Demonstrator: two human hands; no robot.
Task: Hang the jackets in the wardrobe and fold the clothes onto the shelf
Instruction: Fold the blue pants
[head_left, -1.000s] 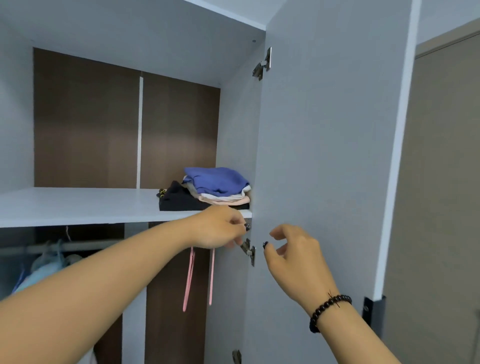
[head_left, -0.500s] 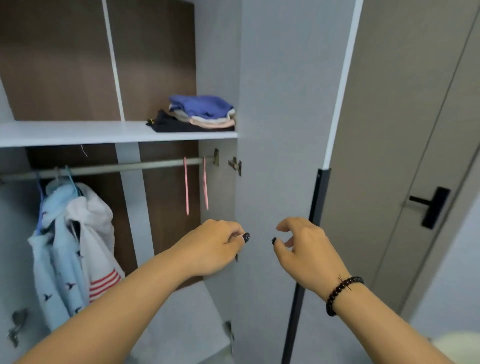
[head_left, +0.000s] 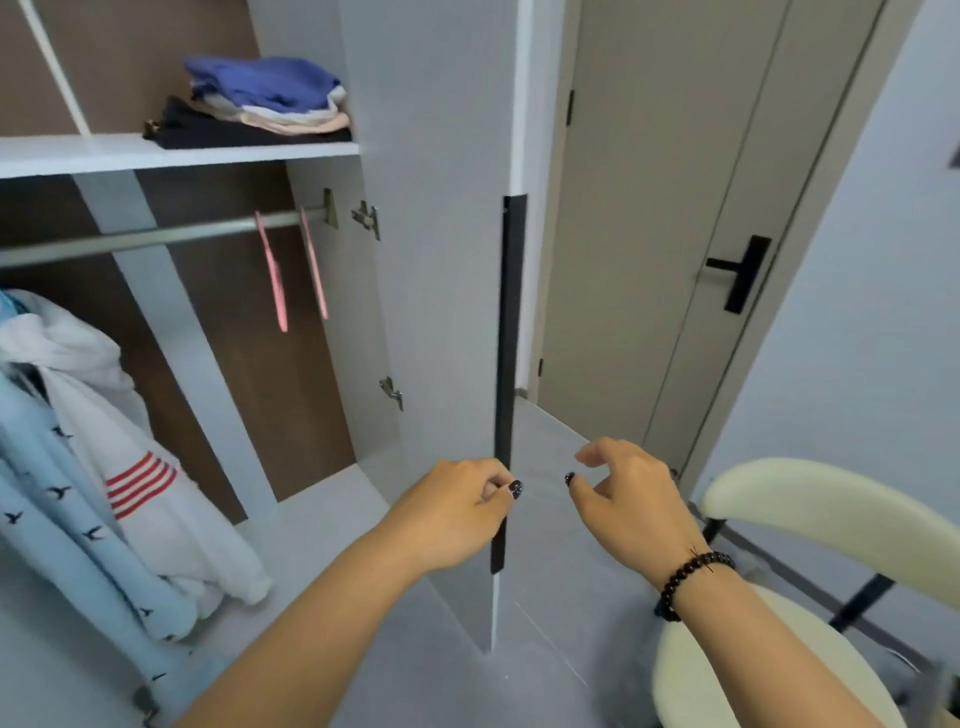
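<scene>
A: While both hands hover low, which is nearer the door?
B: The left hand (head_left: 457, 512), loosely curled and holding nothing, sits at the upright black handle (head_left: 506, 374); the right hand (head_left: 623, 496), relaxed and empty, hangs just right.
A: The clothes?
B: Jackets (head_left: 78, 467) hang far left; folded clothes (head_left: 260, 104) lie on the shelf (head_left: 104, 156). No readable writing.

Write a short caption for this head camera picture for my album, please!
Two empty hands, left and right, by the open wardrobe door, folded clothes shelved.
</scene>
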